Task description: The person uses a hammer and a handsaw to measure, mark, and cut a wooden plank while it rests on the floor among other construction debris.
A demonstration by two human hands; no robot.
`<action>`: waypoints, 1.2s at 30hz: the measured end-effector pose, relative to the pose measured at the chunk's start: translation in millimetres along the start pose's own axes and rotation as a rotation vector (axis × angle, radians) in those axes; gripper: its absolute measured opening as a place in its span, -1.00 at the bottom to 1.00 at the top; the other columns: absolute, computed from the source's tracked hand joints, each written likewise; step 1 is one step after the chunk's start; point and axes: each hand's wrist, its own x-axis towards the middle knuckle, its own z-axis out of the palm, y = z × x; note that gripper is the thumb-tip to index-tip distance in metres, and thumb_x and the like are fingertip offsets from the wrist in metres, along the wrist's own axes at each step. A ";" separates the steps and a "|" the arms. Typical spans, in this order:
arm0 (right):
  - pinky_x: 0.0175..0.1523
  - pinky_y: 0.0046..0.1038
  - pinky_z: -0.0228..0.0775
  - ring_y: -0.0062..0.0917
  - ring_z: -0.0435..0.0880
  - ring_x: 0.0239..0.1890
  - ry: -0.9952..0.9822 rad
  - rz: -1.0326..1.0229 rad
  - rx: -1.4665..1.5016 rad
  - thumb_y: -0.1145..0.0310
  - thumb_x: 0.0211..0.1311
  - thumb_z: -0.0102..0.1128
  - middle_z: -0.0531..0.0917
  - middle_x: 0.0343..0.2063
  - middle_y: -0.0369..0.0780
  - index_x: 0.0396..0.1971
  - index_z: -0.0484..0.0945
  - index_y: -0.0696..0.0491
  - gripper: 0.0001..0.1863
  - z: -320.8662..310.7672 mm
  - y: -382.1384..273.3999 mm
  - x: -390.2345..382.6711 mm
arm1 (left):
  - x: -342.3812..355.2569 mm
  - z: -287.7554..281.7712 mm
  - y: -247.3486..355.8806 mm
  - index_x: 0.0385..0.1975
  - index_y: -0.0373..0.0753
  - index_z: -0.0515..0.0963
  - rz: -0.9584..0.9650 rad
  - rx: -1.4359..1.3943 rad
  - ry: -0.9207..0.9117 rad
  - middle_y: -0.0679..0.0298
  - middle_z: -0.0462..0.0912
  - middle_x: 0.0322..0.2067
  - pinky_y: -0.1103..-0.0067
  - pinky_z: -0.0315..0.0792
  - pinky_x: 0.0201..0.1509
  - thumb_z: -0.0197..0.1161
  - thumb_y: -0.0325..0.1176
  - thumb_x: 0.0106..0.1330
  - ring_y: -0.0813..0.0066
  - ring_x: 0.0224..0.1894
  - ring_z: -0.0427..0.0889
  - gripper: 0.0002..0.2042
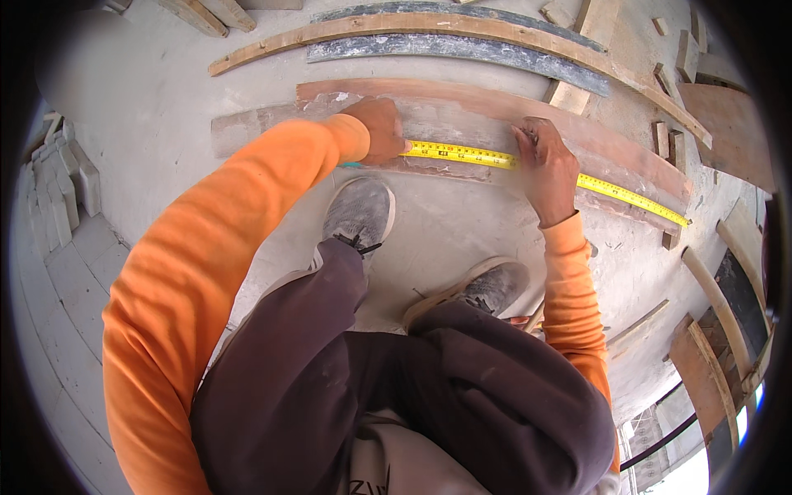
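A yellow tape measure blade (462,155) stretches along a long, worn wooden board (462,124) lying on the floor before me. Its far end lies near the board's right end. My left hand (381,129) is closed on the tape measure; the fingers hide most of its case, and a bit of teal shows beneath them. Over the middle of the blade is my right hand (547,169), its fingers bent and pressed together, covering part of the tape. Whatever those fingertips hold, if anything, cannot be made out.
Beyond the board lie a long wooden batten (396,23) and a grey, paint-marked strip (462,59). Timber offcuts (676,148) and panels (714,124) lie to the right. Pale blocks (62,194) stand at the left. My shoes (360,210) rest on the floor close to the board.
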 end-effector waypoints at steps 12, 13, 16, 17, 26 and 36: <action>-0.31 -0.27 0.47 -0.25 0.64 -0.39 0.199 -0.095 -0.004 0.40 0.26 0.28 0.61 -0.39 -0.21 -0.29 0.54 0.02 -0.90 11.0 42.9 38.7 | 33.0 -35.7 15.3 -0.46 -0.32 0.72 0.017 0.039 0.281 -0.07 0.63 -0.43 0.31 0.46 -0.22 0.33 -0.10 0.30 0.05 -0.38 0.60 -0.65; -0.32 -0.26 0.46 -0.26 0.63 -0.39 0.192 -0.083 -0.006 0.40 0.24 0.29 0.59 -0.41 -0.20 -0.31 0.54 0.02 -0.90 15.4 44.2 39.1 | 36.5 -34.9 13.4 -0.44 -0.33 0.72 0.008 0.045 0.265 -0.08 0.64 -0.38 0.32 0.47 -0.19 0.35 -0.12 0.28 0.03 -0.34 0.62 -0.67; -0.31 -0.26 0.47 -0.30 0.63 -0.37 0.210 -0.092 0.011 0.38 0.25 0.28 0.58 -0.41 -0.22 -0.34 0.53 0.06 -0.88 18.4 48.0 38.3 | 36.3 -29.7 6.4 -0.40 -0.37 0.71 0.024 0.005 0.316 -0.06 0.64 -0.35 0.34 0.48 -0.13 0.39 -0.17 0.24 0.03 -0.28 0.63 -0.69; -0.30 -0.26 0.47 -0.32 0.62 -0.37 0.216 -0.084 0.027 0.37 0.25 0.27 0.58 -0.40 -0.23 -0.34 0.52 0.06 -0.88 19.6 47.1 34.7 | 34.9 -28.0 7.8 -0.38 -0.38 0.71 0.031 -0.017 0.338 -0.05 0.64 -0.35 0.35 0.49 -0.11 0.40 -0.18 0.23 0.03 -0.28 0.63 -0.69; -0.30 -0.29 0.43 -0.33 0.60 -0.38 0.237 -0.097 0.032 0.39 0.22 0.29 0.57 -0.41 -0.24 -0.36 0.52 0.06 -0.88 23.8 48.0 33.3 | 39.2 -28.2 1.6 -0.35 -0.48 0.59 0.064 0.048 0.304 -0.13 0.70 -0.28 0.35 0.52 -0.03 0.37 -0.18 0.24 0.02 -0.19 0.70 -0.62; -0.29 -0.30 0.42 -0.33 0.61 -0.36 0.228 -0.071 0.059 0.39 0.22 0.30 0.59 -0.40 -0.25 -0.35 0.55 0.04 -0.90 20.2 45.7 33.0 | 33.7 -32.8 10.0 -0.31 -0.42 0.68 0.055 0.077 0.271 -0.10 0.72 -0.31 0.35 0.53 -0.05 0.37 -0.16 0.25 0.04 -0.24 0.71 -0.65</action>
